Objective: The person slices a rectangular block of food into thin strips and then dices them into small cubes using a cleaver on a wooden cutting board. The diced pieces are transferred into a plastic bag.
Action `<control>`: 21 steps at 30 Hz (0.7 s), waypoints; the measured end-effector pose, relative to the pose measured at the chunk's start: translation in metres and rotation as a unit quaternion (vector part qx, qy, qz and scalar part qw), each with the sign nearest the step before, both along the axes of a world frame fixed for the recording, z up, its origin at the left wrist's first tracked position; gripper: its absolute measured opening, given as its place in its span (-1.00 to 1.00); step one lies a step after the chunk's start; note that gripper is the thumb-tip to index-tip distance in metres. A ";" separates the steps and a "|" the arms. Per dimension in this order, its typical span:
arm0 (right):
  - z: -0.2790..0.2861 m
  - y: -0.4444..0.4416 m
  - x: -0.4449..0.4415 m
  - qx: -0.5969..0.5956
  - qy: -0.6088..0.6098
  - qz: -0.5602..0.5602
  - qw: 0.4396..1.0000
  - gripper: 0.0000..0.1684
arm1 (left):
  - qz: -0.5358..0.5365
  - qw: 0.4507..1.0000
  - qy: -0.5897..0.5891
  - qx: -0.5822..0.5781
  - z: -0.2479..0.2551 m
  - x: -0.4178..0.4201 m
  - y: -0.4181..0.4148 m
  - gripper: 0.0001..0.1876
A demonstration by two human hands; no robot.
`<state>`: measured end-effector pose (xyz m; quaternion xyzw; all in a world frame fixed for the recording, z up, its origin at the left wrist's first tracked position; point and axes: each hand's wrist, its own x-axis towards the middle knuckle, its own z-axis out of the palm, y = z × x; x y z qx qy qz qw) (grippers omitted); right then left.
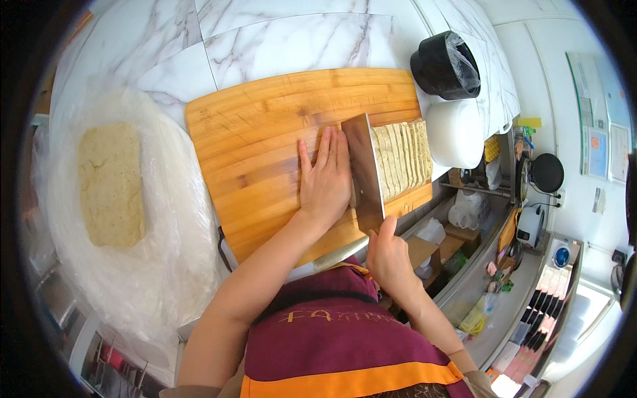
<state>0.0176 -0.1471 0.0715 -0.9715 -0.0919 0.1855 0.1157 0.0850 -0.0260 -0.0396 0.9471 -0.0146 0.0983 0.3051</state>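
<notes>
My right hand (390, 256) grips a broad-bladed cleaver (363, 174) by its handle, which the fingers hide. The blade stands nearly upright on a wooden cutting board (259, 149), along the left end of a row of thin slices (402, 156) of a pale, dough-like block. Left of the blade, my left hand (326, 181) lies flat with fingers extended, its index-finger side against or very near the steel. What lies under the palm is hidden. A larger uncut block (112, 184) of similar pale dough rests on clear plastic film (169, 268) at the left.
Beyond the board's right end stand a white round tub (455, 134) and a black container (445, 64) with a plastic bag inside. The marble-patterned counter (298, 42) stretches behind. Open shelving with cardboard boxes (460, 239) and bags lies low at the right.
</notes>
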 end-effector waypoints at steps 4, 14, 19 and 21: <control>-0.014 0.016 0.031 -0.015 -0.031 0.031 0.999 -0.76 | 0.000 1.000 0.000 -0.018 0.002 0.001 0.002 -0.42; -0.014 0.003 0.018 0.017 -0.021 0.027 0.999 -0.72 | 0.079 0.988 -0.054 -0.120 0.010 -0.005 0.001 -0.49; -0.016 0.001 0.014 0.041 -0.046 0.028 0.998 -0.77 | 0.104 0.973 0.055 -0.200 0.022 -0.002 0.012 -0.49; -0.012 -0.006 -0.002 0.038 -0.023 0.017 0.999 -0.76 | 0.124 0.950 0.079 -0.275 0.033 -0.005 0.015 -0.50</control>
